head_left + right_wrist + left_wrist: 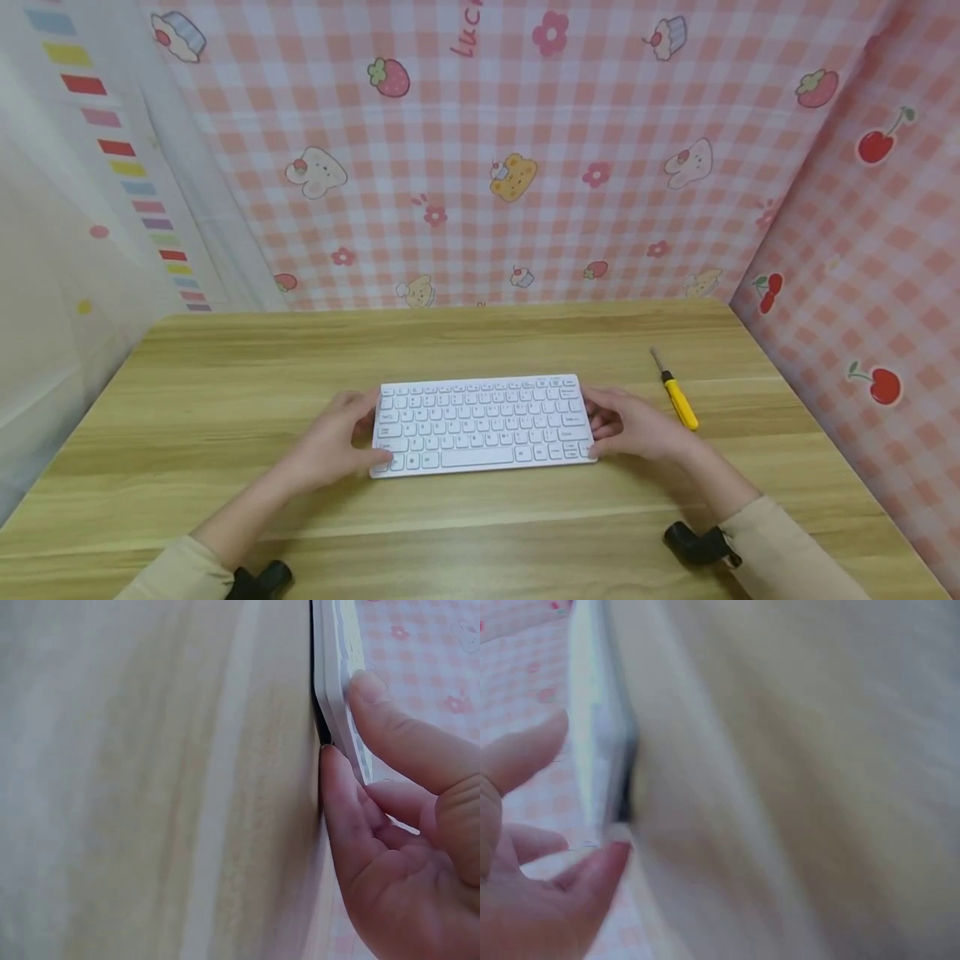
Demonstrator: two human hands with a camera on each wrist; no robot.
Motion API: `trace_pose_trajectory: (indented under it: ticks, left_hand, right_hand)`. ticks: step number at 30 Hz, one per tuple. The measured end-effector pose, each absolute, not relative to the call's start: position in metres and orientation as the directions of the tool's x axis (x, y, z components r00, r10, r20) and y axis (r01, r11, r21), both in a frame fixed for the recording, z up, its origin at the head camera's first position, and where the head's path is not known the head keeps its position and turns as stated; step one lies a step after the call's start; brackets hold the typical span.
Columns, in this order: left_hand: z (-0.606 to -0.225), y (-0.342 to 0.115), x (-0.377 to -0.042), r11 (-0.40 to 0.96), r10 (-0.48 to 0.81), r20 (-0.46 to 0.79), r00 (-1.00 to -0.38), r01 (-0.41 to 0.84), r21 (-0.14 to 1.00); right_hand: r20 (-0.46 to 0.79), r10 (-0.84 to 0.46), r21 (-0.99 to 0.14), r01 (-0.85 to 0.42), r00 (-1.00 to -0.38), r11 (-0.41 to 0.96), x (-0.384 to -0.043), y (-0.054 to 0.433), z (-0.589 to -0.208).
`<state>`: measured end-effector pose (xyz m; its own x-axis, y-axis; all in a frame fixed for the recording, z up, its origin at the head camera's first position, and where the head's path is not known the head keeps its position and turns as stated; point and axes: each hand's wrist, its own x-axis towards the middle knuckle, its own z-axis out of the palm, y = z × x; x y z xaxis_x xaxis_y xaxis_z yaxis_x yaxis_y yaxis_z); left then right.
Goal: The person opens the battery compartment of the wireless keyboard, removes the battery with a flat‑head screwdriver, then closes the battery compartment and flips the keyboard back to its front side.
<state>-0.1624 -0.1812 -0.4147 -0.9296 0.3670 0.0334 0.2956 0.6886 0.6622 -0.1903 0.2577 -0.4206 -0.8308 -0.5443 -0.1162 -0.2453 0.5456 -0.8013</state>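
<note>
A white compact keyboard (480, 425) lies near the middle of the wooden table, its keys facing up and space bar toward me. At its left end my left hand (348, 442) grips the edge, thumb over the front corner keys and the other fingers along the side. My right hand (630, 425) holds the opposite end, thumb at the front right corner. In the right wrist view, the thumb (371, 688) is on the key side and a fingertip reaches the underside at the edge. The left wrist view is blurred; the keyboard (600, 727) shows edge-on beside the left fingers.
A screwdriver (681, 404) with a yellow and black handle lies right of the keyboard, just beyond the right wrist. Pink checked cloth (480, 125) hangs behind the table (480, 337) and along its right side. White cloth (60, 250) hangs on the left.
</note>
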Motion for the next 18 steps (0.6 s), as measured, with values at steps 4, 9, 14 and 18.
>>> trace_pose_trajectory:
  ticks: [4,9,14,18]
  left_hand:
    - [-0.404,-0.171,-0.165,0.717,0.35,0.13,-0.928,0.354,0.601]
    - [-0.4,-0.152,-0.17,0.693,0.382,0.195,-0.904,0.419,0.586]
    - [-0.402,-0.124,-0.171,0.67,0.414,0.198,-0.888,0.445,0.595]
    - [-0.406,-0.1,-0.171,0.676,0.419,0.205,-0.884,0.455,0.58]
  right_hand:
    - [-0.124,-0.575,-0.814,-0.248,-0.808,0.525,-0.191,0.259,-0.42]
    - [-0.133,-0.595,-0.815,-0.253,-0.793,0.521,-0.19,0.259,-0.419]
    - [-0.122,-0.599,-0.822,-0.257,-0.791,0.508,-0.189,0.259,-0.418]
    - [-0.115,-0.602,-0.829,-0.257,-0.79,0.496,-0.189,0.26,-0.418]
